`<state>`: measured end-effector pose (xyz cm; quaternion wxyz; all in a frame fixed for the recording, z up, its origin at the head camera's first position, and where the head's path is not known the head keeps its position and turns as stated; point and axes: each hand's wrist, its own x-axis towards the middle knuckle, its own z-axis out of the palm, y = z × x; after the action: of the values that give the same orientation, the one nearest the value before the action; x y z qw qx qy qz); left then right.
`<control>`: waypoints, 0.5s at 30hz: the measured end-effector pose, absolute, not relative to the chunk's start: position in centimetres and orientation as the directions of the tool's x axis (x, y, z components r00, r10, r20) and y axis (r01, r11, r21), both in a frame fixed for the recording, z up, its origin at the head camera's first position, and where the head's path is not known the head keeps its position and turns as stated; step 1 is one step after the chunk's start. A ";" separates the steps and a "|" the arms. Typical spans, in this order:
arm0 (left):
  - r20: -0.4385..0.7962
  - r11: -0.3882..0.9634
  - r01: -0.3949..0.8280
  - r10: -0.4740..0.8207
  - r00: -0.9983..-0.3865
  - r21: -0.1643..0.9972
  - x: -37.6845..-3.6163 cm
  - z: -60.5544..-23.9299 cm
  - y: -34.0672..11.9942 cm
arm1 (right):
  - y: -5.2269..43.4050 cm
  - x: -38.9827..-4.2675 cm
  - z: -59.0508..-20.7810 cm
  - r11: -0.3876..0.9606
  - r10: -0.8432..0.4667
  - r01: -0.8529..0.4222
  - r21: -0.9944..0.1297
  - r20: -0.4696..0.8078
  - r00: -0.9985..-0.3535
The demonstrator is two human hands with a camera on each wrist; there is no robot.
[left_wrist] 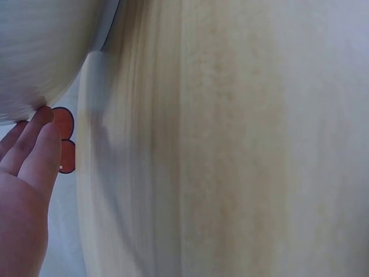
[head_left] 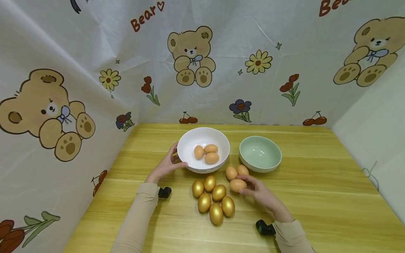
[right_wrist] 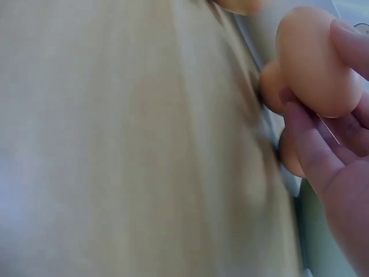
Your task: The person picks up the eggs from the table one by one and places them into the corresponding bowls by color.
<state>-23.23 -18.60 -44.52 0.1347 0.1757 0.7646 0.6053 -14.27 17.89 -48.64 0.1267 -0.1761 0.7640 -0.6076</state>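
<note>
"Bear" with a small heart is printed in brown on the backdrop cloth [head_left: 221, 52], far left; a cut-off "Bea" is seen far right.

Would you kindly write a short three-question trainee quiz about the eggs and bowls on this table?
1. How many brown eggs lie in the white bowl?
2. True or false: the green bowl holds gold eggs.
3. What does the right hand grip: A a gold egg, B a brown egg, C the green bowl?

Key:
1. Three.
2. False; it holds nothing, and the six gold eggs lie on the table.
3. B, while the left hand holds the white bowl's side.
</note>
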 end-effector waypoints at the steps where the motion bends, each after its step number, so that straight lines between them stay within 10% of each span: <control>1: 0.006 0.205 0.105 0.434 -0.901 0.973 -23.3 -44.5 -18.6 | 18.0 -14.4 -48.5 0.203 -0.417 -0.132 -0.970 0.036 -0.908; 15: 0.012 0.208 0.103 0.399 -0.917 0.973 -24.7 -47.3 -19.0 | 17.5 -17.1 -45.1 0.161 -0.343 -0.220 -0.962 0.155 -0.927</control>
<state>-24.69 -18.99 -47.29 0.1219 0.1635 0.7677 0.6075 -17.06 17.49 -45.08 0.0494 -0.1852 0.7602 -0.6208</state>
